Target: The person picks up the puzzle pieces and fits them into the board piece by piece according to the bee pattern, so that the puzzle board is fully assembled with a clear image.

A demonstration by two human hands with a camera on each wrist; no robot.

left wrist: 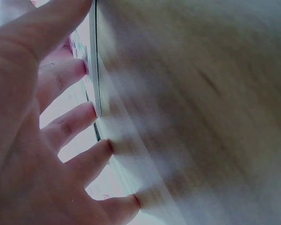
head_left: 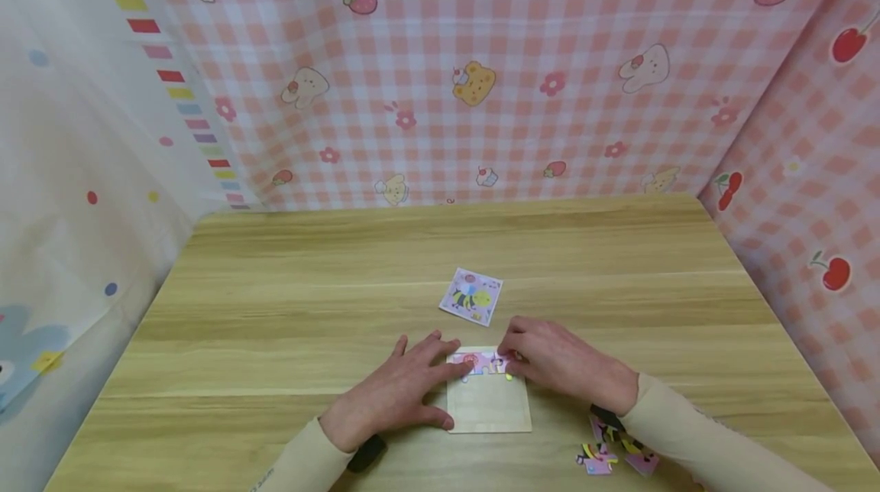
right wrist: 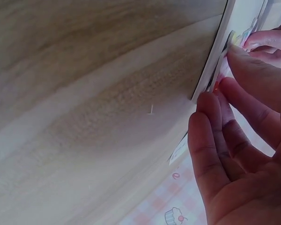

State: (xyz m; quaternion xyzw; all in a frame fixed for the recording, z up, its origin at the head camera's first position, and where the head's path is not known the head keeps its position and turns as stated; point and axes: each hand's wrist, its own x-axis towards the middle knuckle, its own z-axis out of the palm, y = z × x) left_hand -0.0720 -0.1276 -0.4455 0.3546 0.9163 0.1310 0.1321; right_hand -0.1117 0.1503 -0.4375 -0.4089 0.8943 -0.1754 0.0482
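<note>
A square wooden puzzle tray [head_left: 490, 409] lies on the table, with jigsaw pieces along its far edge. My left hand [head_left: 392, 394] is spread at the tray's left side, its index fingertip pressing a pink puzzle piece [head_left: 470, 360] in the far left corner. The left thumb rests at the tray's near left edge; the other fingertips reach the rim and tabletop. At the far right corner, my right hand [head_left: 558, 357] pinches another puzzle piece [right wrist: 223, 69] between thumb and fingers. That piece sits slightly tilted over the rim in the right wrist view, partly covered by the fingers.
Beyond the tray lies a square picture card [head_left: 472, 297] showing a bee. Several loose puzzle pieces [head_left: 596, 461] lie near the right forearm, which partly hides them. Patterned cloth [head_left: 440, 125] hangs behind the wooden table [head_left: 289, 270] and at both sides.
</note>
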